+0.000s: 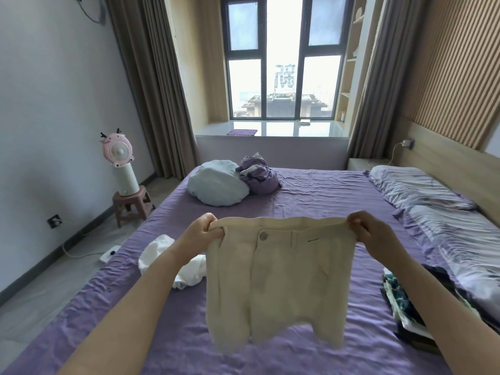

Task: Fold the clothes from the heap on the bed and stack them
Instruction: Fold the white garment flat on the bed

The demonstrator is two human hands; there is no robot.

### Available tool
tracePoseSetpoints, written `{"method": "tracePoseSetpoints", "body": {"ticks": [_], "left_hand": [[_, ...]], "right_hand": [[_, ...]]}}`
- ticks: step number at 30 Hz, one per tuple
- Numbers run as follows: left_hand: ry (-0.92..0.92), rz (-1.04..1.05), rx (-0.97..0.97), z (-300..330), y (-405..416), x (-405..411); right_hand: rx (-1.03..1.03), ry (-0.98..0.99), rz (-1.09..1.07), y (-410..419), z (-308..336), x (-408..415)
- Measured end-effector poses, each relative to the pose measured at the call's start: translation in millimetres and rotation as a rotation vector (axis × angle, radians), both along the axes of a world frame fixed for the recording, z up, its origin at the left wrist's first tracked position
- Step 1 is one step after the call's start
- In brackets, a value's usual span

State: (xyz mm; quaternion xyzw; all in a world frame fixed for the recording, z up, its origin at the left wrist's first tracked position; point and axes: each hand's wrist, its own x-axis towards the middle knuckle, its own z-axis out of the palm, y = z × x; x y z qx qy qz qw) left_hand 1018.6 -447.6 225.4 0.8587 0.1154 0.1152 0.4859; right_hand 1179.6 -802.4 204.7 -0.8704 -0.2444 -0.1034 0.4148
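A pair of cream shorts point(278, 280) hangs spread out in the air above the purple bed point(311, 201), its front button facing me. My left hand point(204, 230) pinches the left end of the waistband. My right hand point(364, 230) pinches the right end. A crumpled white garment point(162, 255) lies on the bed below my left forearm. At the right, a stack of folded dark and patterned clothes point(405, 307) sits partly behind my right forearm.
A pale blue pillow point(216, 186) and a bundled purple cloth point(259, 174) lie at the far side of the bed. Striped pillows point(433, 207) line the right side by the headboard. A pink fan point(120, 155) stands on a stool point(132, 205) on the floor at left.
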Motion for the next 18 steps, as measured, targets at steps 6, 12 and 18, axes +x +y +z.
{"method": "tracePoseSetpoints", "body": {"ticks": [6,12,18], "left_hand": [[0.073,-0.059,-0.1,7,-7,4],[0.11,-0.025,-0.597,22,8,-2],[0.074,-0.086,-0.366,19,21,-4]], "right_hand": [[-0.206,-0.142,0.109,2,4,6],[0.163,0.341,0.059,-6,0,17],[0.194,0.508,0.181,-13,-3,12]]}}
